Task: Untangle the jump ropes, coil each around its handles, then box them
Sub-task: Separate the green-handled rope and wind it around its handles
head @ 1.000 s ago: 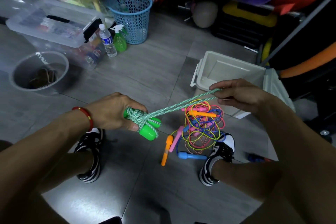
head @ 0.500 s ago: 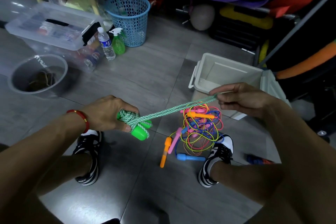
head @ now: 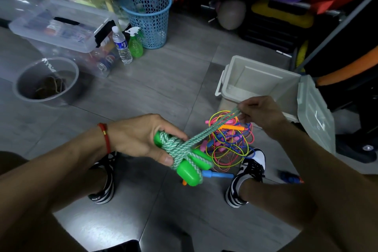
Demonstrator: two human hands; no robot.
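1. Left hand (head: 141, 139) grips the bright green plastic handles (head: 187, 170), wrapped in green-and-white braided rope (head: 206, 134).
2. Right hand (head: 260, 113) pinches the rope's taut free end.
3. Tangled thin neon ropes (head: 229, 143) lie on the floor beside the open grey plastic box (head: 257, 80).

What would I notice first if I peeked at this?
Right in the middle, the left hand grips green handles wrapped in green-and-white rope, which the right hand pinches taut. Just behind lies a bright tangle of jump ropes on the floor, beside an open white box.
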